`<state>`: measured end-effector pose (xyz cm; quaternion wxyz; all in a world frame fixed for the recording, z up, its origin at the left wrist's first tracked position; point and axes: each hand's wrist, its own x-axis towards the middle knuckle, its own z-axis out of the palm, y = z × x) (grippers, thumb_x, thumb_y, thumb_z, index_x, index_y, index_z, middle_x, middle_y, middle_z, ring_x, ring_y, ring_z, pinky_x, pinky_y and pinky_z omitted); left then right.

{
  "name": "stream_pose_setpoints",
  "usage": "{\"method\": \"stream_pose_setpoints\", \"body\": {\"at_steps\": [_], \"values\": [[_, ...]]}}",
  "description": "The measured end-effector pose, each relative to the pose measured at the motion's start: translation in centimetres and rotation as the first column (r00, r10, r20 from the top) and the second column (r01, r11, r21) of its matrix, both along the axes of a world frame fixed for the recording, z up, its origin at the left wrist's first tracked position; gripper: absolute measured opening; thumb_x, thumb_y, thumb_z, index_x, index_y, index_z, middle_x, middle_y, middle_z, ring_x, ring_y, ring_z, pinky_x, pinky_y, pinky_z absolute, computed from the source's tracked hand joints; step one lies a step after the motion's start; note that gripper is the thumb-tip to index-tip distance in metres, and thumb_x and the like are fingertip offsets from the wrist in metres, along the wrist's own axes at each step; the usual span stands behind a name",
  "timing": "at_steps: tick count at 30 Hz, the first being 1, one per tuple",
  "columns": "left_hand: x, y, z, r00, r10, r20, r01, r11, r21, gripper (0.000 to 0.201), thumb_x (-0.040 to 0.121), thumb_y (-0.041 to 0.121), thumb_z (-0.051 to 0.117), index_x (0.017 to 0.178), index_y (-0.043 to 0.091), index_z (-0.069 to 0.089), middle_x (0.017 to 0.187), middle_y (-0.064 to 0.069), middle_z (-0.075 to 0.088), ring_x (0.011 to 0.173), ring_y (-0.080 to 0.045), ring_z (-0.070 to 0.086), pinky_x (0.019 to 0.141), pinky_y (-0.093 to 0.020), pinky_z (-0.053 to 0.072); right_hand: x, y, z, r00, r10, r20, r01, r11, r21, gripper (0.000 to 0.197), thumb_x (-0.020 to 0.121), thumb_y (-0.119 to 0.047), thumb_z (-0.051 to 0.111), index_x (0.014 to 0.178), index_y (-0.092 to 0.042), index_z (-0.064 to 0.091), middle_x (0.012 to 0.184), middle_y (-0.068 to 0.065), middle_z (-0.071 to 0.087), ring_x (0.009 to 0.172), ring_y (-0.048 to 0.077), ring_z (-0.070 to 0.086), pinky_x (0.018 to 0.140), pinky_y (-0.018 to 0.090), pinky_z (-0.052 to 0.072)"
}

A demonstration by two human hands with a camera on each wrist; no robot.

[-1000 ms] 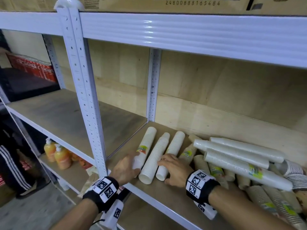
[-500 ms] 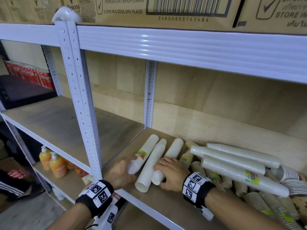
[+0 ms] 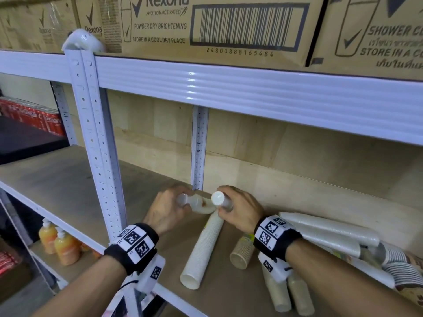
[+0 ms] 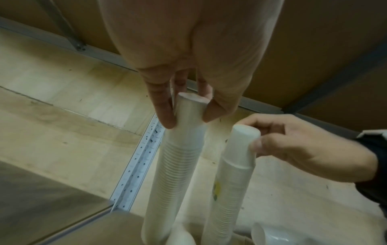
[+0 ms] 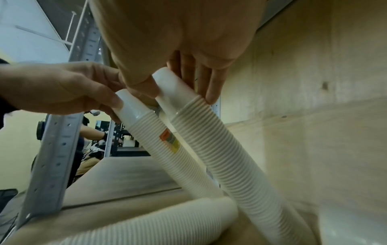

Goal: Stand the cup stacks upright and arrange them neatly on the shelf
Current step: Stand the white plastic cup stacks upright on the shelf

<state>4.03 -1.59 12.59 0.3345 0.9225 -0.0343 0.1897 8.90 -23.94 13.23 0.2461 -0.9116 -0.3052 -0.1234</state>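
White cup stacks pinched near their tops: left hand [image 4: 188,63] on one stack [image 4: 176,159], right hand [image 5: 173,41] on another [image 5: 226,157]. Tip slowly, seat wide bases flat on shelf [image 3: 68,184], then release.

Head looks down; wrists close, all sharing hands [image 3: 203,209]

Both forearms bare, no sleeves. Left wrist: black wristband [image 3: 131,247] carrying white panels printed with black square fiducial markers; white camera housing [image 3: 151,274] at 5 o'clock of the band, one marker on it, thin cable trailing. Right wrist: matching black band [image 3: 275,239], same markers; white camera unit [image 3: 274,268] beneath.
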Motion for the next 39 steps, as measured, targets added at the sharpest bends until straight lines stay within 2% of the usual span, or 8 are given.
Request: {"method": "stream_pose_setpoints", "body": {"at_steps": [5, 9, 15, 19, 24, 29, 35, 39], "values": [[2.4, -0.8, 2.3, 0.998, 0.000, 0.069, 0.004, 0.998, -0.057, 0.038, 0.082, 0.016, 0.065, 0.119, 0.024, 0.065, 0.115, 0.002, 0.067, 0.091, -0.013, 0.067, 0.076, -0.025, 0.056, 2.0, -1.2, 3.3, 0.992, -0.124, 0.003, 0.122, 0.976, 0.180, 0.039, 0.080, -0.029, 0.065, 0.118, -0.024, 0.057, 0.107, -0.002, 0.067, 0.093, 0.019, 0.064, 0.080, 0.035, 0.056], [4.8, -0.7, 3.9, 0.995, -0.004, 0.096, 0.013, 0.996, -0.090, 0.041, 0.083, 0.011, 0.066, 0.121, 0.023, 0.065, 0.121, 0.000, 0.065, 0.098, -0.015, 0.063, 0.083, -0.026, 0.053, 3.4, -1.2, 5.6, 0.983, -0.185, 0.014, 0.171, 0.934, 0.315, 0.030, 0.079, -0.032, 0.064, 0.108, -0.025, 0.060, 0.094, -0.003, 0.068, 0.084, 0.016, 0.065, 0.075, 0.035, 0.057], [7.6, -0.2, 6.0, 0.995, 0.021, 0.101, -0.013, 0.997, -0.077, 0.044, 0.083, 0.015, 0.067, 0.126, 0.024, 0.063, 0.126, -0.002, 0.064, 0.103, -0.021, 0.062, 0.089, -0.033, 0.053, 5.5, 0.7, 8.6, 0.986, -0.168, 0.005, 0.150, 0.895, 0.420, 0.027, 0.084, -0.030, 0.063, 0.110, -0.027, 0.059, 0.099, -0.006, 0.067, 0.090, 0.013, 0.064, 0.082, 0.030, 0.055], [8.7, 0.0, 7.2, 0.994, 0.026, 0.109, -0.022, 0.999, -0.037, 0.043, 0.087, 0.018, 0.065, 0.129, 0.022, 0.062, 0.130, -0.002, 0.063, 0.107, -0.018, 0.063, 0.091, -0.028, 0.050, 6.6, 2.8, 9.4, 0.991, -0.126, -0.035, 0.127, 0.866, 0.484, 0.024, 0.085, -0.025, 0.063, 0.108, -0.031, 0.061, 0.097, -0.002, 0.068, 0.088, 0.013, 0.065, 0.081, 0.027, 0.053], [9.7, 0.5, 7.9, 0.998, 0.028, 0.059, -0.026, 0.999, -0.037, 0.042, 0.086, 0.019, 0.063, 0.128, 0.023, 0.063, 0.129, 0.001, 0.064, 0.112, -0.016, 0.063, 0.096, -0.031, 0.050, 8.8, 5.8, 7.7, 0.987, -0.114, -0.109, 0.153, 0.869, 0.471, 0.032, 0.085, -0.028, 0.062, 0.117, -0.025, 0.062, 0.092, -0.003, 0.066, 0.085, 0.014, 0.064, 0.079, 0.029, 0.055], [10.7, 0.8, 8.1, 0.999, 0.020, 0.050, -0.018, 0.999, -0.051, 0.042, 0.087, 0.018, 0.063, 0.129, 0.021, 0.062, 0.128, 0.000, 0.065, 0.111, -0.015, 0.063, 0.093, -0.025, 0.049, 10.5, 7.0, 5.5, 0.975, -0.140, -0.173, 0.201, 0.886, 0.417, 0.033, 0.084, -0.029, 0.062, 0.117, -0.022, 0.060, 0.086, -0.008, 0.062, 0.082, 0.013, 0.062, 0.072, 0.024, 0.050], [12.4, 1.1, 7.5, 1.000, 0.003, -0.008, -0.003, 0.997, -0.082, 0.039, 0.088, 0.019, 0.063, 0.127, 0.024, 0.062, 0.125, 0.002, 0.066, 0.109, -0.015, 0.062, 0.085, -0.023, 0.048, 11.8, 6.9, 4.4, 0.963, -0.161, -0.215, 0.234, 0.897, 0.374, 0.035, 0.084, -0.031, 0.059, 0.118, -0.025, 0.062, 0.096, -0.007, 0.066, 0.092, 0.016, 0.065, 0.083, 0.030, 0.054], [13.2, 1.2, 7.5, 1.000, 0.005, 0.005, -0.005, 1.000, -0.012, 0.033, 0.088, 0.027, 0.065, 0.121, 0.027, 0.064, 0.120, 0.002, 0.067, 0.104, -0.016, 0.061, 0.083, -0.026, 0.049, 12.5, 7.0, 5.1, 0.963, -0.171, -0.208, 0.232, 0.919, 0.319, 0.039, 0.083, -0.045, 0.066, 0.111, -0.019, 0.055, 0.100, -0.003, 0.065, 0.087, 0.017, 0.063, 0.074, 0.029, 0.052]]}}
